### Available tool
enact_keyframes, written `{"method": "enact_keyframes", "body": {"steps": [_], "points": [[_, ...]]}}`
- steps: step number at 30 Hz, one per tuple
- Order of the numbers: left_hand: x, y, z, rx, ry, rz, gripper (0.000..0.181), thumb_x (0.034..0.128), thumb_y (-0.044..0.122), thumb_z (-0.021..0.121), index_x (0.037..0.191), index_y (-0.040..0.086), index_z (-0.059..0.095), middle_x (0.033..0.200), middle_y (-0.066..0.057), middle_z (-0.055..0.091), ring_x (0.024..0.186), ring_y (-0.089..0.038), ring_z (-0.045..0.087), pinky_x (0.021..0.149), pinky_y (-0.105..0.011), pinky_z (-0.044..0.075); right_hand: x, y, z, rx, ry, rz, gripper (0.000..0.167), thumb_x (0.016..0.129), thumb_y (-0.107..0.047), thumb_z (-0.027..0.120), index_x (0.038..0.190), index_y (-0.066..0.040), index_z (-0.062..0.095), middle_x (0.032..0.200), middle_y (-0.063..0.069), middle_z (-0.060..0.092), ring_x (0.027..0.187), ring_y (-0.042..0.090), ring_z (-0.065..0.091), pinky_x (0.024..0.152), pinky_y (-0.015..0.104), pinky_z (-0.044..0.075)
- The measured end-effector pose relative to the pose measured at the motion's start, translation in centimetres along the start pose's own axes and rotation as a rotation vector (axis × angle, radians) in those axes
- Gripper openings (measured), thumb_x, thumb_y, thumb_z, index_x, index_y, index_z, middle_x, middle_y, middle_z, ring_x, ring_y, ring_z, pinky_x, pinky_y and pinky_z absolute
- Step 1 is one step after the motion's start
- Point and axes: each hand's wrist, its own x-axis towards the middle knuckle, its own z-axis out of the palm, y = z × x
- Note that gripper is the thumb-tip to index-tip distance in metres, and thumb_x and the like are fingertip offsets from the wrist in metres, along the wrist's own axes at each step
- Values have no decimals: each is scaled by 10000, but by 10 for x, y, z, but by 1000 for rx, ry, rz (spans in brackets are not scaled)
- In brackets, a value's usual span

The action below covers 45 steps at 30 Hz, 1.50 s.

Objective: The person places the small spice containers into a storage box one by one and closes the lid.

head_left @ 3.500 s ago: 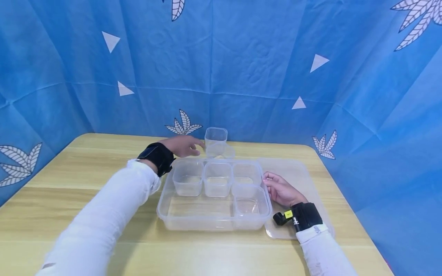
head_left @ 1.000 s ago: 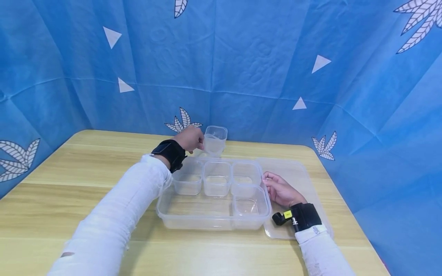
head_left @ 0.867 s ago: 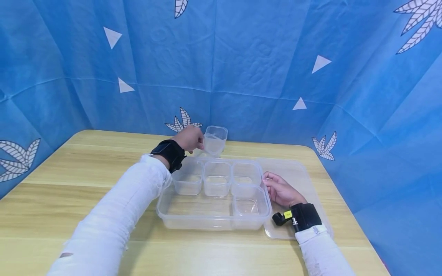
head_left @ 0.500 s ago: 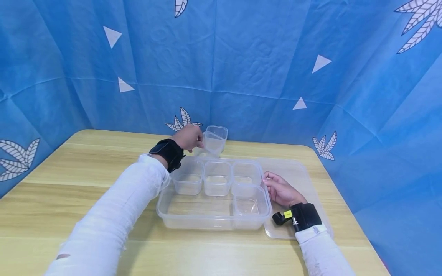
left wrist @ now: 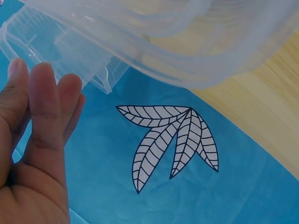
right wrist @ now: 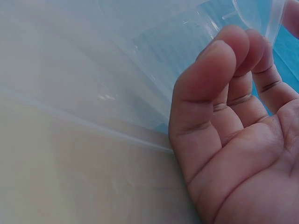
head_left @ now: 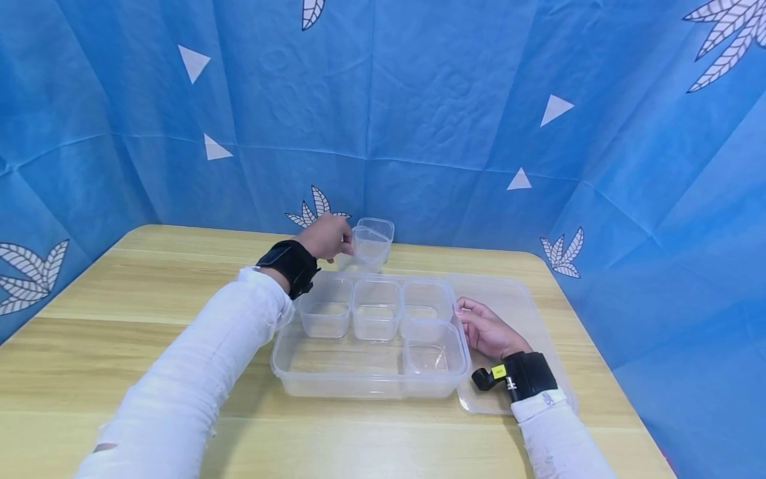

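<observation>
Pinched at its edge by the left hand (head_left: 326, 238), a tilted clear plastic piece (head_left: 370, 247) sits before a clear cup (head_left: 383, 226) at the wooden table's (head_left: 149, 299) back, in the head view; right-hand fingers touch the large box (head_left: 341, 387), holding four small cups (head_left: 378, 329). Left wrist: thumb and fingertips (left wrist: 43, 77) meet the piece. Right wrist: the right hand (right wrist: 238, 135), loosely curved, rests against the box, grasping nothing.

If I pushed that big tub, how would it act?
The tub would likely slide rather than tip, being wide and low. It's probably light for its size, since its translucent plastic looks thin. The cups inside may shift, as its front left is unfilled.
</observation>
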Motion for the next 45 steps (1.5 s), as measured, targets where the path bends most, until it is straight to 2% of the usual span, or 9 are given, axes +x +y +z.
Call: {"method": "enact_keyframes", "body": {"steps": [17,30,45], "points": [[-7,2,-5,-6,27,-8,154,904,137,699,770,61,702,864,-77,663,556,-170,621,628,-302,556,1,-3,1,-11,4,3,101,1011,-72,475,969,-129,547,883,-22,643,791,80,658,707,221,544],[-8,6,-8,-17,44,-14,149,909,139,691,787,55,704,838,-73,635,635,-197,613,608,-285,557,1,-3,1,-2,-12,-2,98,1017,-80,469,975,-123,546,885,-14,651,793,88,665,698,224,547],[-13,11,-11,-29,49,-38,170,931,193,669,890,45,744,831,-83,650,608,-192,607,607,-291,510,0,1,0,13,-4,-7,133,1018,-63,452,973,-130,557,892,-17,652,784,78,662,703,217,544]]}}
